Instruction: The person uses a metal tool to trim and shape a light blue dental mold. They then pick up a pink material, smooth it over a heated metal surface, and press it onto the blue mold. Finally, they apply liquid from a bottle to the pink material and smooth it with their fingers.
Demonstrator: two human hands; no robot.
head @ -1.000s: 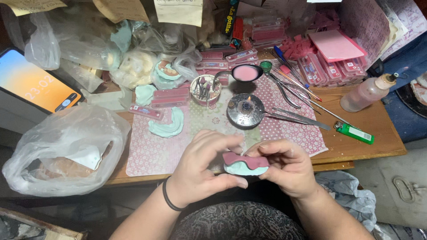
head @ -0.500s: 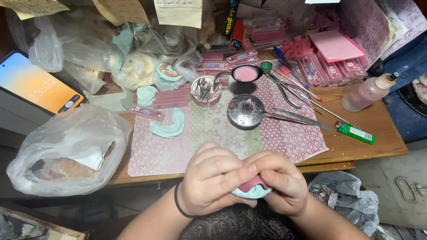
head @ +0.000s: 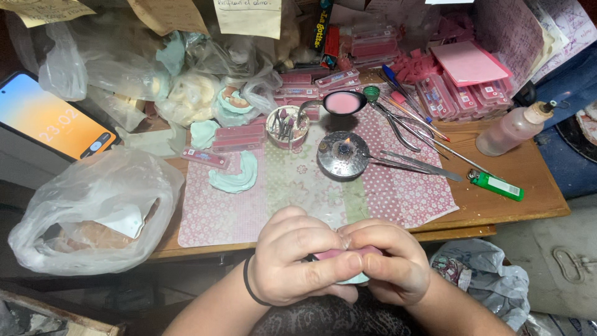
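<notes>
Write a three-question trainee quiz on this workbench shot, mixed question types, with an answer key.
1. True or false: both hands press together on a pink-and-pale-green piece held below the table edge.
2. Which lies nearest the green lighter? A. clear plastic bag B. squeeze bottle C. phone
3. Fill in: the small flame burns on the round metal ____.

Key: 1 true; 2 B; 3 burner.
</notes>
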